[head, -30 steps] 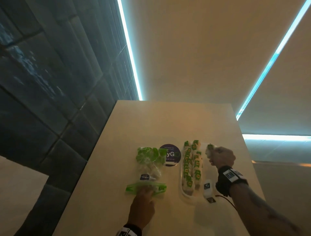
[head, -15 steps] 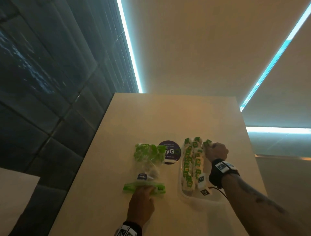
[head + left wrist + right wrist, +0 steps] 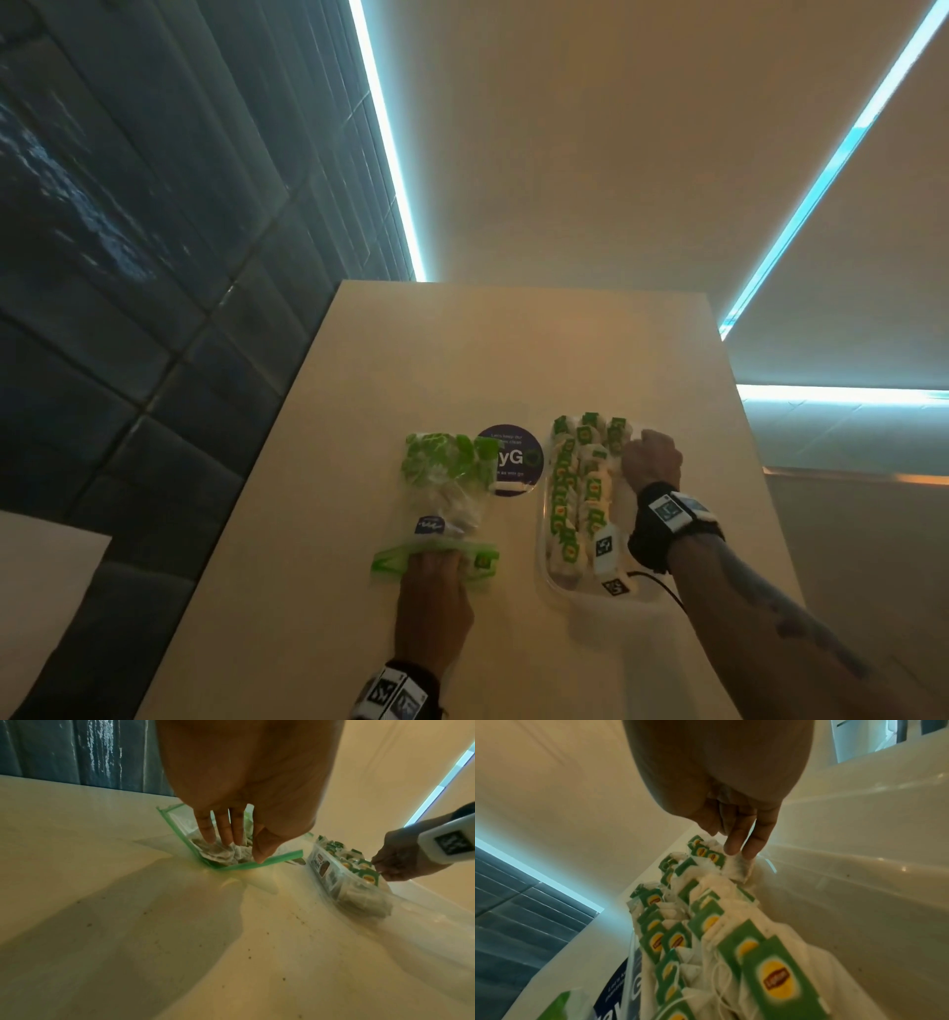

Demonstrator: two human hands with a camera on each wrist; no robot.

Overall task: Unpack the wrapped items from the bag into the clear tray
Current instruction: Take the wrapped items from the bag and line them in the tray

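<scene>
A clear zip bag with a green seal lies on the table, holding several green-tagged tea bags. My left hand is at its mouth. In the left wrist view its straight fingers reach inside onto the tea bags and the thumb rests on the green seal strip. To the right stands the clear tray with rows of tea bags. My right hand is at the tray's far right corner. There it pinches one tea bag between thumb and finger, at the end of a row.
A round purple sticker lies on the beige table between bag and tray. A dark tiled wall runs along the table's left side. The tray's right half holds no tea bags.
My right hand has carried a tea bag from beside the tray's right edge in and down to the tray's far right corner. The left hand has stayed at the bag's mouth.
</scene>
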